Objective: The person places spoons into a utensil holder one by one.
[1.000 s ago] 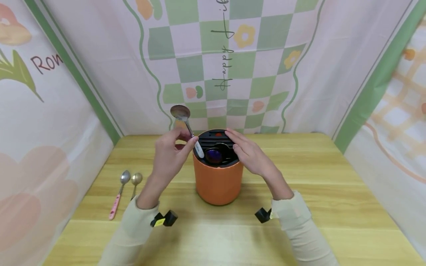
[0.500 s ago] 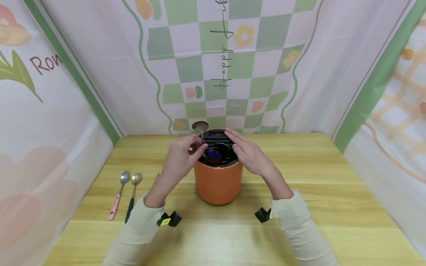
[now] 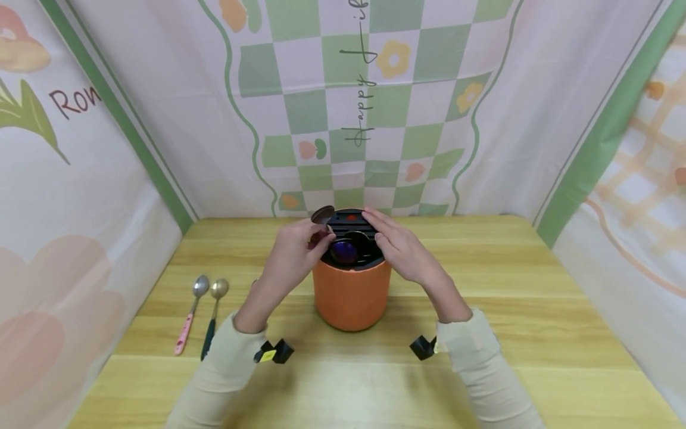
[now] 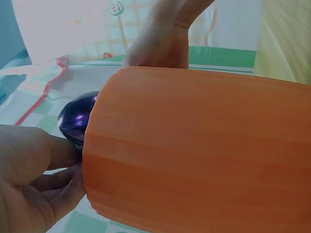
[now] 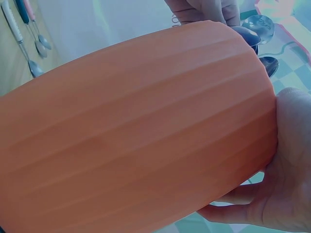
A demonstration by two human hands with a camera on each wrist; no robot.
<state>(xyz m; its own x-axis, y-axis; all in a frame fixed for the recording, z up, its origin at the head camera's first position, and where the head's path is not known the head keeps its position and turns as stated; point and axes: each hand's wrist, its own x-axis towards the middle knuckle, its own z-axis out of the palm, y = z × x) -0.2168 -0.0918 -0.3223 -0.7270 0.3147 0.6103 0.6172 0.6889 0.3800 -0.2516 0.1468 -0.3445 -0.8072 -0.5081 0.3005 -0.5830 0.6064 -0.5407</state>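
Observation:
A ribbed orange utensil holder [image 3: 351, 298] with a black slotted top stands upright on the table. At its left rim my left hand [image 3: 292, 250] pinches a metal spoon [image 3: 323, 214], bowl up and handle pointing down into the top. The handle is hidden behind the fingers. Beside it, a shiny dark utensil head [image 3: 343, 252] with a purple sheen sticks up from the holder, and also shows past the rim in the left wrist view. My right hand [image 3: 404, 250] rests on the right rim, fingers extended along it; its thumb lies at the edge in the right wrist view.
Left on the wooden table [image 3: 509, 333] lie a pink-handled spoon [image 3: 187, 325] and a dark green-handled spoon [image 3: 214, 310]. A white-handled spoon [image 5: 14, 29] shows in the right wrist view; my left wrist mostly hides it from the head view. Patterned cloth walls [image 3: 396, 119] enclose the back and sides.
My left hand has moved right and the spoon has gone down, its handle now inside the holder's top. Its bowl has turned. My right hand has stayed at the rim.

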